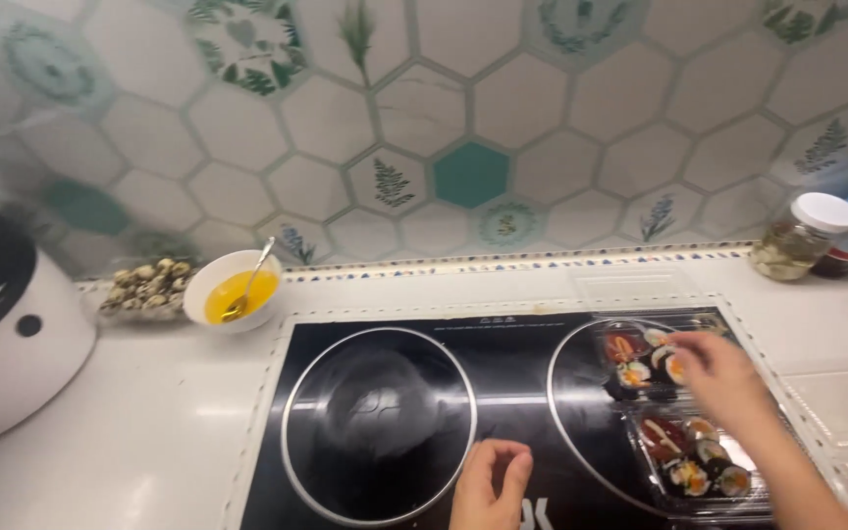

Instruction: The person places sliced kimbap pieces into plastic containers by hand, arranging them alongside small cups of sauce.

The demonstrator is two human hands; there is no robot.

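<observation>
Right hand (723,378) open over clear tray (728,496) of sushi rolls (684,461) on black cooktop (385,412), left hand (488,486) loosely curled near front edge, white bowl (235,291) of yellow liquid with spoon (249,283) far left, lidded jar (802,238) far right.

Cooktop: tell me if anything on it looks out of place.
Yes. A clear plastic tray of sushi rolls sits on the right burner ring of the black cooktop, an odd spot for plastic and cold food. The right hand reaches over the rolls; the left hand rests at the front edge.
</observation>
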